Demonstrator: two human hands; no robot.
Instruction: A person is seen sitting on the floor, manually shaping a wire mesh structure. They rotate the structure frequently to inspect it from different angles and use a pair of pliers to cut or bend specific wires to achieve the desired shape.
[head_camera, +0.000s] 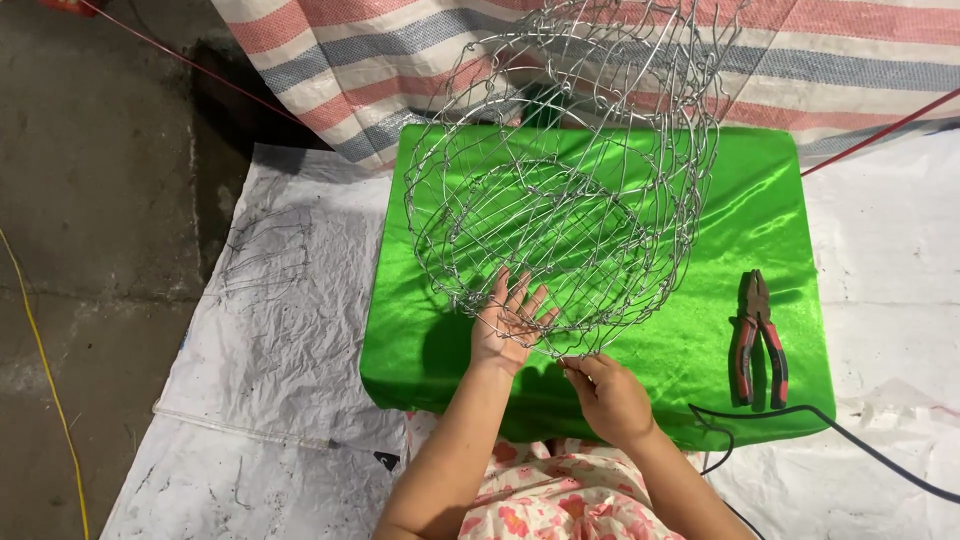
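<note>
Silver wire forms a large open-mesh basket (560, 190) that rests tilted on a bright green satin-covered surface (740, 210), its mouth turned toward the person and its lower rim at the near side of the green cloth. Seen from the head camera, the left hand (508, 325) lies flat against the basket's lower rim with its fingers spread wide. Just beside it, the right hand (605, 395) has its fingertips pressed together, pinching a wire at the bottom edge of the mesh. Red-and-black-handled pliers (758, 340) lie on the green cloth well to the right, apart from both hands. A black cable (830, 430) runs past below them across white plastic sheeting (280, 330) on the floor. A striped tarp (350, 60) hangs behind.
</note>
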